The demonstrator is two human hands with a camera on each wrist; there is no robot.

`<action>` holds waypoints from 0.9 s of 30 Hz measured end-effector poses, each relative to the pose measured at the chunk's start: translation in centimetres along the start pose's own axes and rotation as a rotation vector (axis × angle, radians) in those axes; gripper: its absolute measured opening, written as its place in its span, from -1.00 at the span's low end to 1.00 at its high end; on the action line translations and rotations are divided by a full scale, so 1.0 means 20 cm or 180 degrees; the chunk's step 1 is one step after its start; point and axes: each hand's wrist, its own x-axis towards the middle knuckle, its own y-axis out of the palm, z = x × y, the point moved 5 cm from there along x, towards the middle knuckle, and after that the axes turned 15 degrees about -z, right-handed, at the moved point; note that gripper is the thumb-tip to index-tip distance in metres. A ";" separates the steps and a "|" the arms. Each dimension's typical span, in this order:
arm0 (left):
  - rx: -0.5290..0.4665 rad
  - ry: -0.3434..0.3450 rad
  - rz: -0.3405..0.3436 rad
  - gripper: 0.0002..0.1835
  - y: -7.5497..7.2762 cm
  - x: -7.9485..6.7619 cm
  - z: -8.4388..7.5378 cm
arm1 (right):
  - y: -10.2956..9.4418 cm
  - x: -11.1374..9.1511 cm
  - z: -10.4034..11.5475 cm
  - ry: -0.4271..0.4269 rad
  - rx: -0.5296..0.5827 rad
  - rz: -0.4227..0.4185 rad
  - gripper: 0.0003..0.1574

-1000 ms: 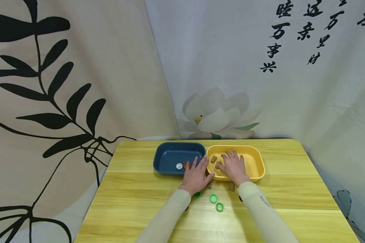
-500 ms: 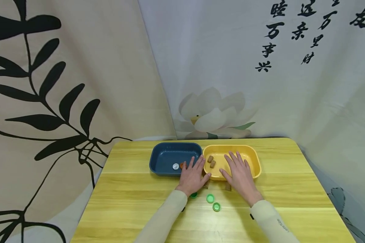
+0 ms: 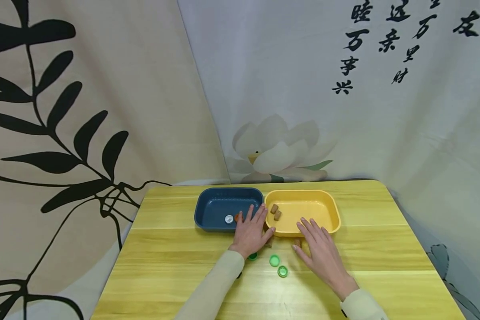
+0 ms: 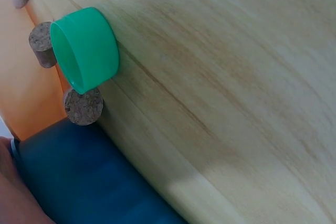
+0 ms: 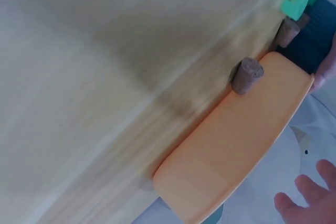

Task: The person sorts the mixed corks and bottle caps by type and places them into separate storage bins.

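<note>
In the head view my left hand [image 3: 251, 233] reaches to the front corner where the blue tray [image 3: 216, 203] and yellow tray [image 3: 306, 211] meet, its fingers extended at the rims. Its hold is empty as far as I see. My right hand [image 3: 324, 258] is over the yellow tray's front edge with straight, spread fingers and nothing held. Two brown corks, one upper [image 3: 274, 208] and one lower [image 3: 278, 216], lie in the yellow tray's left part. Another cork [image 5: 247, 76] stands in front of that tray, near my right hand. The blue tray contains a silvery cap [image 3: 229, 219] and an orange-red piece [image 3: 238, 217], partly hidden by fingers.
Green bottle caps, among them a lighter one [image 3: 274, 260] and a ringed one [image 3: 282, 271], sit on the wooden table [image 3: 176, 275] in front. A third green cap [image 3: 253, 256] is half under my left wrist. One more cork [image 3: 269, 242] lies beside my left thumb.
My right hand has withdrawn from inside the yellow tray toward me and rightward, leaving two corks there. My left hand keeps its place at the trays. The view has shifted slightly.
</note>
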 end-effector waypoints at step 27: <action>-0.0030 0.0014 -0.0018 -0.17 0.02 -0.01 0.00 | 0.15 -0.20 -0.01 0.0186 -0.0008 0.0738 -0.23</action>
